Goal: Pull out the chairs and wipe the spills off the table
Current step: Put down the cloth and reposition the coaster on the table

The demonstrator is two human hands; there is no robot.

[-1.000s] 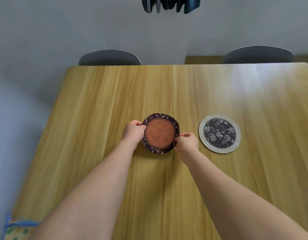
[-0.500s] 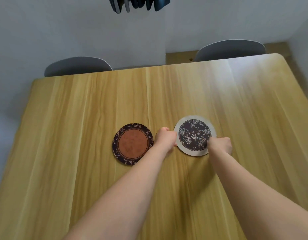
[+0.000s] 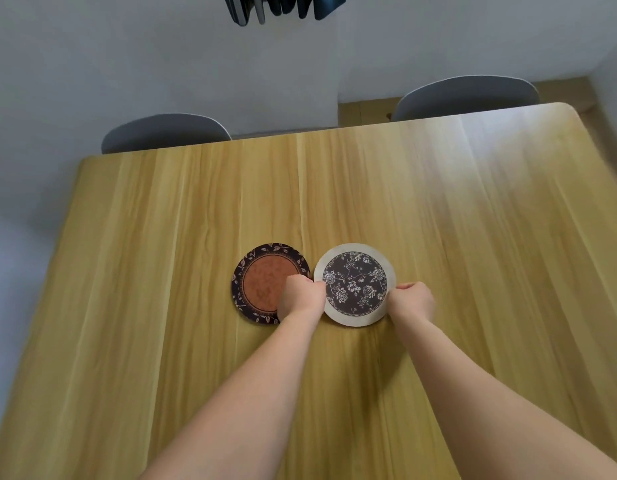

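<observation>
I have both hands on the pale-rimmed mat (image 3: pixel 355 285), the round one with the dark flowered middle. My left hand (image 3: pixel 302 296) grips its left edge with the fingers curled in, and my right hand (image 3: pixel 411 299) pinches its right edge the same way, thumb and fingers closed on the rim. From up here I cannot tell whether the mat lies flat on the wood or is lifted a little off it.

The second mat (image 3: pixel 269 283), dark-bordered with a rust-brown centre, lies flat just to the left. The two rims sit right beside each other, nearly touching, and my left hand and wrist lie over the brown mat's right side, hiding part of it.

Both mats are near the middle of the table (image 3: pixel 473 237), a light wooden top with long grain lines running away from me. A bright sheen of light falls across its far right part. I see no clear wet patch on the wood, though that glare could hide one.

Two grey chairs stand at the far side, both pushed in with only their curved backs showing above the edge: one chair (image 3: pixel 165 132) at the far left, the other chair (image 3: pixel 466 97) at the far right. Behind them is a plain pale wall (image 3: pixel 127 57), and a strip of wooden floor shows beside the right chair. Something dark (image 3: pixel 283 6) hangs down at the top of my view; it is cut off and I cannot make out what it is.
</observation>
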